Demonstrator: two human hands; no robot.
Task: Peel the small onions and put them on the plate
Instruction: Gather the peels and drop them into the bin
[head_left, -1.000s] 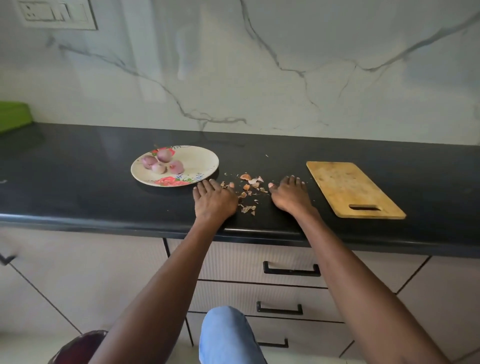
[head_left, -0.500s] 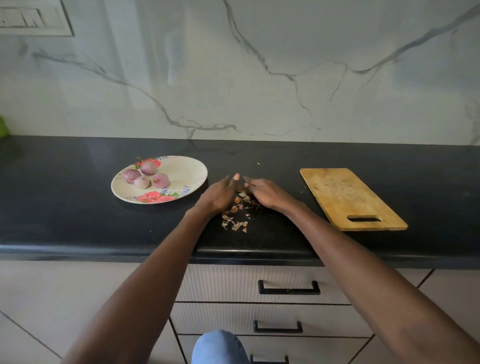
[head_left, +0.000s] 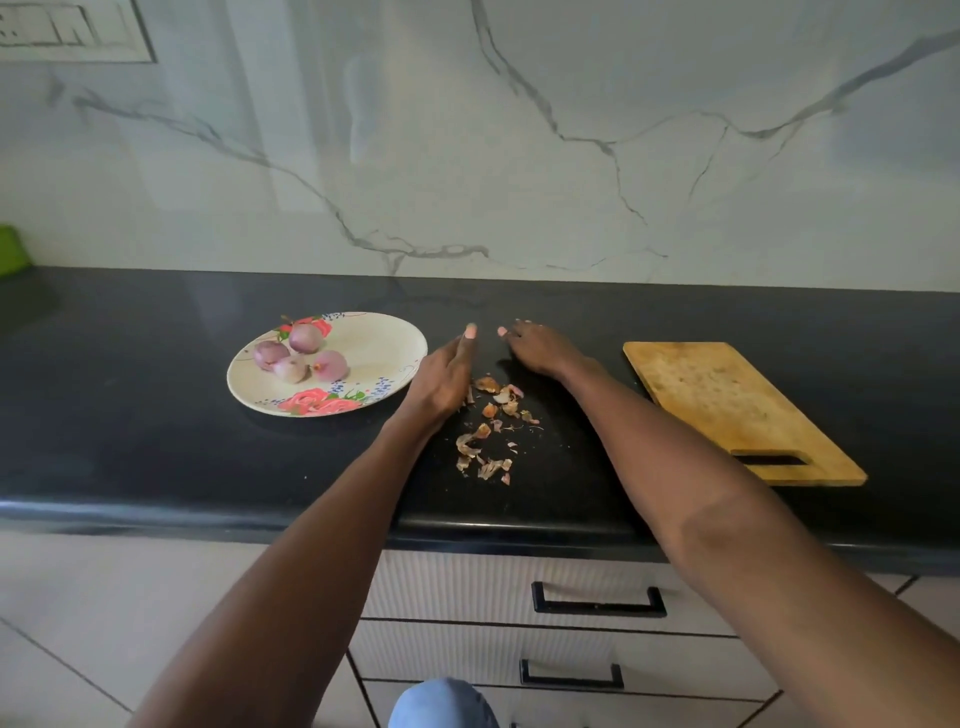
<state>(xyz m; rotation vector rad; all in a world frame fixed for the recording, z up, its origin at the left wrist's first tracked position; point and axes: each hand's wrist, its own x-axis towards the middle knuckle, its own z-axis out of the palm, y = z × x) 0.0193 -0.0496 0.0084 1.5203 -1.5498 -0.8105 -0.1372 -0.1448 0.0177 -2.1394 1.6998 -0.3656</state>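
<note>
Several peeled purple onions (head_left: 301, 353) lie on the left half of a white flowered plate (head_left: 382, 345) on the black counter. A scatter of dry onion skins (head_left: 491, 423) lies on the counter right of the plate. My left hand (head_left: 444, 382) stands on its edge just left of the skins, fingers straight and together, holding nothing. My right hand (head_left: 537, 345) rests palm down beyond the skins, fingers spread a little, also holding nothing. The two hands' fingertips are a short gap apart at the far end of the skins.
A wooden cutting board (head_left: 727, 405) lies to the right of my right arm. The black counter (head_left: 130, 415) has a rounded front edge, with drawers (head_left: 597, 597) below. A marble wall stands behind, and a green object (head_left: 10, 249) sits at far left.
My hands went from flat near the counter's edge to cupped around the skins, then slid further back and slightly apart. The skins now lie in a tighter line between my arms.
</note>
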